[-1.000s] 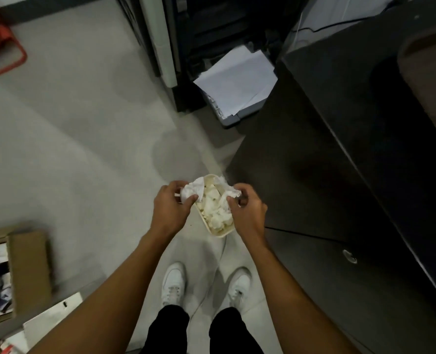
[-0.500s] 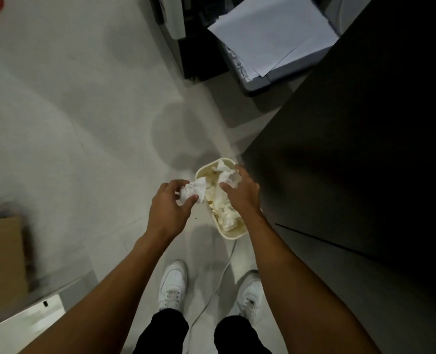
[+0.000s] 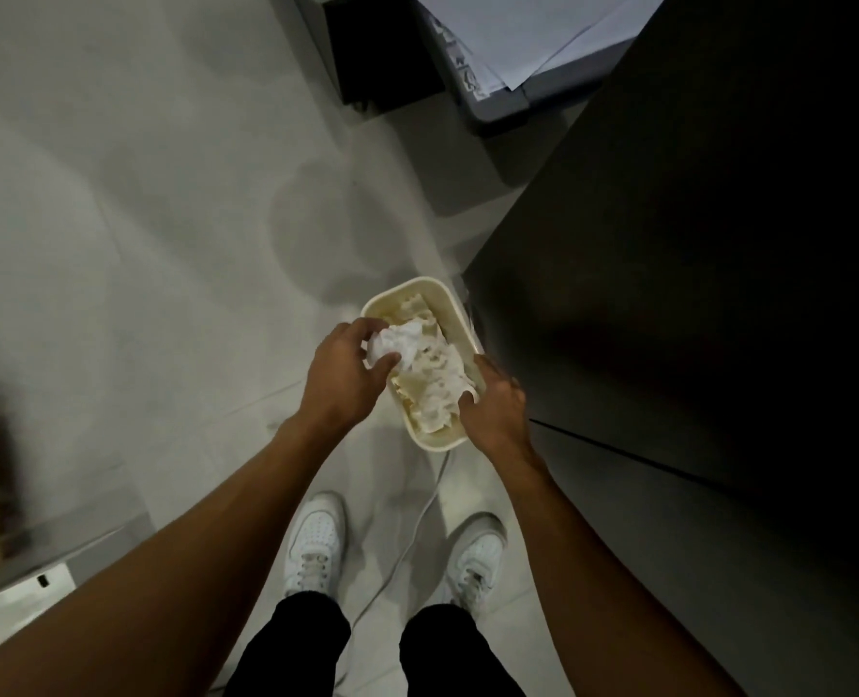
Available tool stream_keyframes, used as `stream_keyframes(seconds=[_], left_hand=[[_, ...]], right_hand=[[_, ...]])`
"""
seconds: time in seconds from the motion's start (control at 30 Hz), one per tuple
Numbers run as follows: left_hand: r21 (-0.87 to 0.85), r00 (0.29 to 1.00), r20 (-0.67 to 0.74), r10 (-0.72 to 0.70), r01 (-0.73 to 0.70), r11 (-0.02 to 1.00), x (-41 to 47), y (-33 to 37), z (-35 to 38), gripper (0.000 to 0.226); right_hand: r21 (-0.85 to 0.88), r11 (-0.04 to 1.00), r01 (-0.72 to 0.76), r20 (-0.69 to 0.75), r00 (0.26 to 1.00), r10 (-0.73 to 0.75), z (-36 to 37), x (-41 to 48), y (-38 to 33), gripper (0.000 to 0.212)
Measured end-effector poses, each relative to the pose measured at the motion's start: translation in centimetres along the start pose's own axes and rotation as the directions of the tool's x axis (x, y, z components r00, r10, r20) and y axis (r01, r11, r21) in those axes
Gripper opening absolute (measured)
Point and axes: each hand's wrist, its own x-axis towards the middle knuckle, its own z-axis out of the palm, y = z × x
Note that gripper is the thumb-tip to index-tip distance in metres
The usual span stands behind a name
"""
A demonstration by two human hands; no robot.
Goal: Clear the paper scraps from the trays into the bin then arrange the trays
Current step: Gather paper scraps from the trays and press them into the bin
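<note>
You stood over the cream bin (image 3: 455,314), which sat on the floor at 12 o'clock from your white shoes (image 3: 316,540) and tight against the dark cabinet (image 3: 693,294) at its 3 o'clock. Your left hand (image 3: 344,379) had its fingers and thumb curled round 1 crumpled paper wad (image 3: 399,342), held over the rim at the bin's 10 o'clock. Your right hand (image 3: 497,407) lay at the rim at about 4 o'clock, the thumb down among the paper scraps (image 3: 435,389). Whether those fingers pinched the rim, held a scrap or only rested there could not be told from this view. No tray was in view, so the clearing part of the task looked close to its end for this handful, in my judgement. The bin looked heaped nearly to the top, so a wad let go at the edge could have rolled off toward 9 o'clock onto the floor. It would have been better to carry it to the middle, open the fingers low over the pile, and press the heap down lightly with a flat palm. A steadying right hand at the rim would have kept the light bin from tipping. The white cable (image 3: 419,515) ran between your feet, so stepping back called for care. The loose sheets (image 3: 543,32) at 1 o'clock looked flat and whole, probably not scraps to bin.
</note>
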Motion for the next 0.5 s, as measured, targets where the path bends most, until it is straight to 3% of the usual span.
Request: stream_keyframes(seconds=[0.17, 0.27, 0.5], left_hand=[[0.183, 0.993, 0.079, 0.091, -0.104, 0.978, 2.8, 0.4, 1.7, 0.054], [0.342, 0.989, 0.142, 0.033, -0.081, 0.936, 2.9, 0.3, 2.0, 0.066], [0.262, 0.986, 0.169, -0.006, -0.04, 0.964, -2.4, 0.9, -0.9, 0.05]], right_hand=[[0.054, 0.998, 0.013, 0.004, 1.0, -0.013, -0.2, 0.0, 0.4, 0.064], [0.074, 0.997, -0.007, 0.02, 1.0, 0.005, -0.5, -0.2, 0.5, 0.064], [0.167, 0.983, -0.077, 0.042, 0.997, 0.071, -3.1, -3.6, -2.0, 0.062]])
